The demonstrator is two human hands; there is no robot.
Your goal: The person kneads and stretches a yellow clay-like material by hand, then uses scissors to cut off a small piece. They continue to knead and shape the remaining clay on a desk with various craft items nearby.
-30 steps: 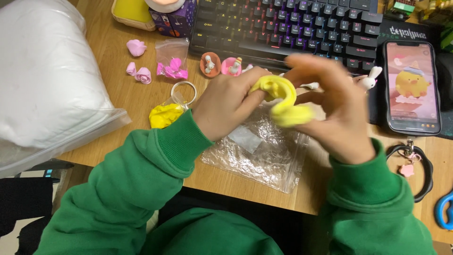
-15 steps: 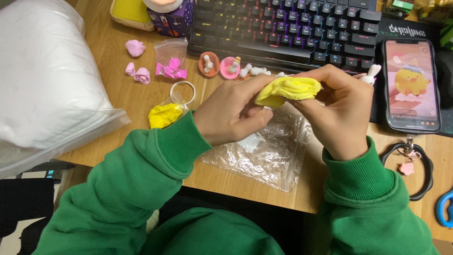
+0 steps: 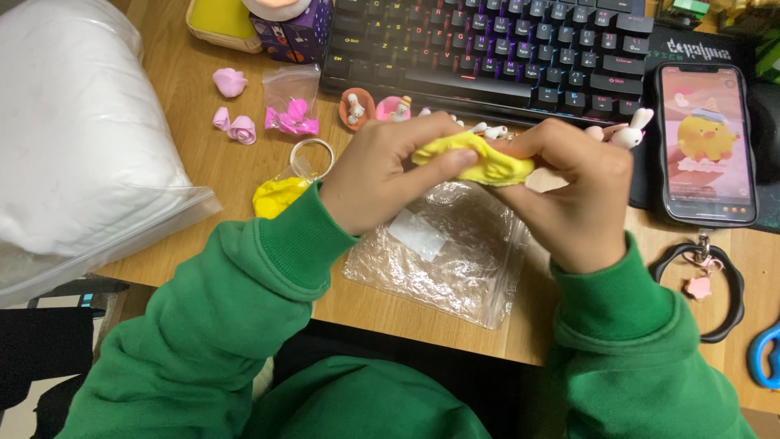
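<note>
Change: a second ago the soft yellow clay lump (image 3: 479, 162) was bunched up; now it is pulled long and flat.
Meaning: I think the clay is being stretched and softened.
Left hand (image 3: 382, 183): fingers closed, pinching the clay's left end.
Right hand (image 3: 581, 195): fingers closed on the right end.
Where: held up over the crinkly clear plastic bag (image 3: 451, 256).
Edges: the black keyboard (image 3: 504, 49) sits just behind, with tiny toys near it.
Room: bare wooden desk (image 3: 195, 175) to the left.

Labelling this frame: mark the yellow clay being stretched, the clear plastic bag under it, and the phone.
yellow clay (image 3: 479, 162), head view, middle of the stretched strip.
clear plastic bag (image 3: 455, 260), head view, crinkled centre.
phone (image 3: 705, 142), head view, lit screen.
</note>
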